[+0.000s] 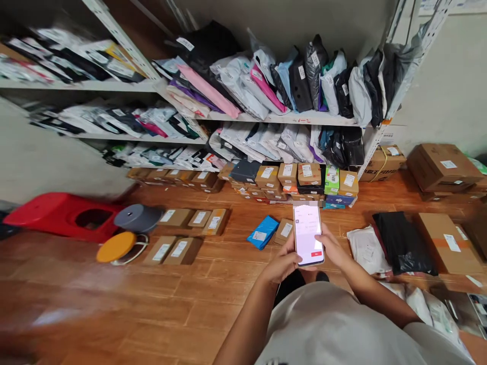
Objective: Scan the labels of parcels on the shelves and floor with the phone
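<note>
A smartphone (307, 228) with a lit, pale screen and a small red button near its bottom is held upright in front of my body. My left hand (282, 263) grips its lower left side, the thumb lying at the bottom corner of the screen. On the other side, my right hand (332, 247) wraps the phone's right edge, its thumb over the screen. Fingers behind the phone are hidden. Beyond it on the floor lie a blue parcel (263, 232) and a small cardboard box (283, 232), the box partly covered by the phone and hand.
Metal shelves (297, 118) packed with bagged parcels stand ahead, with stacked boxes (268, 176) beneath. Labelled boxes (182, 251), an orange stool (116, 247) and a red plastic object (61, 215) are on the left floor. At right lie a black bag (404, 243) and large cartons (443, 165).
</note>
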{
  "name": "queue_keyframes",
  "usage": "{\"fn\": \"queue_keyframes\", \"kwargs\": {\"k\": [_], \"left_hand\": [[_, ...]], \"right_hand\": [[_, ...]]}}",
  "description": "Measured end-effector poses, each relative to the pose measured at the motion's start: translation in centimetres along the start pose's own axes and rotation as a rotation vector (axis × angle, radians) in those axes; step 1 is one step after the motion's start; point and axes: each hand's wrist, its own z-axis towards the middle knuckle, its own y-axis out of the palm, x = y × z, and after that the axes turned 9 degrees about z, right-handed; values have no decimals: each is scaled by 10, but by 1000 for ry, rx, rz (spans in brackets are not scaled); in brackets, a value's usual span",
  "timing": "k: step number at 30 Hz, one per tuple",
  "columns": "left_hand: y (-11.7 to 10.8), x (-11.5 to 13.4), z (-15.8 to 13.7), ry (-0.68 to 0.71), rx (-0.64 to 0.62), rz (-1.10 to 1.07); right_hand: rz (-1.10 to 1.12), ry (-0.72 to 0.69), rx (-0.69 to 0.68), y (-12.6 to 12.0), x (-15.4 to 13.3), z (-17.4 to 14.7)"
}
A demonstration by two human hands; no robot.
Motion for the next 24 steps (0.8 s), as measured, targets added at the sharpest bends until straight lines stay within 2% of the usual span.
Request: {"fn": "queue_keyframes", "kwargs": {"k": [5,9,13,16,20,22,24], "left_hand": [[-29,2,-23,20,-30,-126],[-71,-1,-50,2,2,-181],[-134,-5,-89,-75,55,-174],[-188,0,-122,-159,100,-109],[-251,17,-164,-311,141,84],[-280,24,-178,-364,201,163],[-307,24,-185,-422,301,217]], "right_hand": [[40,39,-13,26,26,7],[123,76,-68,57,63,20],[245,111,-47,107,118,35],[355,129,36,158,171,49],[502,158,125,226,241,65],[549,178,160,248,266,68],[573,203,193,254,281,66]]}}
